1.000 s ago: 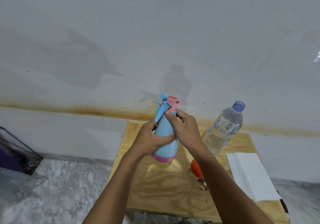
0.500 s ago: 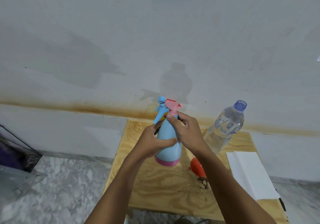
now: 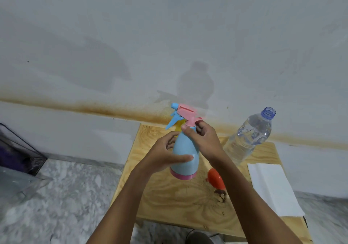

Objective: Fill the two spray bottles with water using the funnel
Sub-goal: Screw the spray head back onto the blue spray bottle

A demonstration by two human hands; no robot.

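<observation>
Bottle (image 3: 185,154): smooth, pear-shaped blue plastic with a pink base band and a pink spray head (image 3: 188,114) carrying a blue trigger and nozzle, held upright above a grained plywood board (image 3: 169,202). Left hand (image 3: 162,158) wraps the body, fingers curled round the far side and thumb (image 3: 181,158) laid flat across the front. Right hand (image 3: 206,140) closes on the pink collar at the neck, thumb tip in front, fingers behind. A yellow shape (image 3: 178,126) shows behind the neck. Beside the right wrist lies an orange funnel (image 3: 216,180); further right stands an uncapped, ribbed clear water bottle (image 3: 248,138), part full, and a white folded sheet (image 3: 273,189). Marble floor (image 3: 66,196) surrounds the board. Compared with half a second ago, the head now points further left and sits more level; both grips are unchanged.
</observation>
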